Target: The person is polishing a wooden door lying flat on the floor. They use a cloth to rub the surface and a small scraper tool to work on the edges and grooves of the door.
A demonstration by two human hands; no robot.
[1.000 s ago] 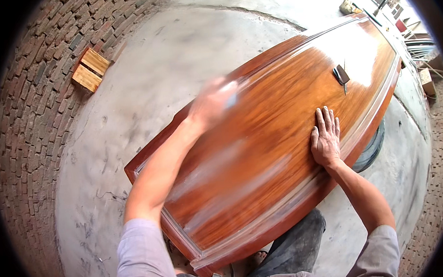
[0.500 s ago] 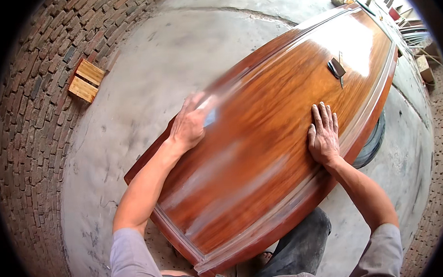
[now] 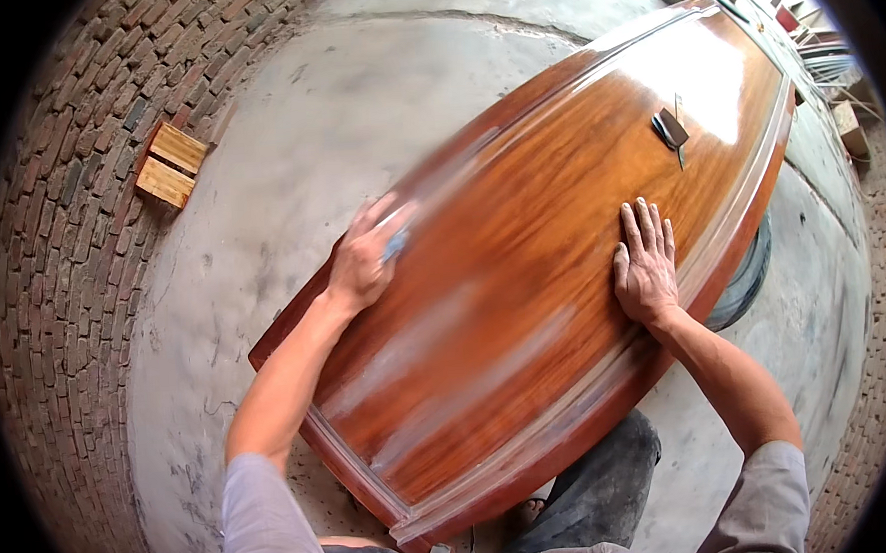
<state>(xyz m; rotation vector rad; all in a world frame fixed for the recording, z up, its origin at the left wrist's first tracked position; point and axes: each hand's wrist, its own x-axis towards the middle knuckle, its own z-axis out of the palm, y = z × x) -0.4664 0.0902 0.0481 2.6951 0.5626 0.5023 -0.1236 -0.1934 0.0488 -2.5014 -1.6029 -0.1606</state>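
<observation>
Varnished wooden lid (image 3: 553,271), long and tapered, lies flat over the concrete floor (image 3: 286,155). Dull grey rubbed streaks below the left fingers; the glossy far half looks untouched. Left hand (image 3: 362,266): fingers clenched on a small grey pad (image 3: 395,245) near the lid's left edge, open floor beyond. Right hand (image 3: 646,261): fingers spread flat, released, just short of the moulded right edge.
</observation>
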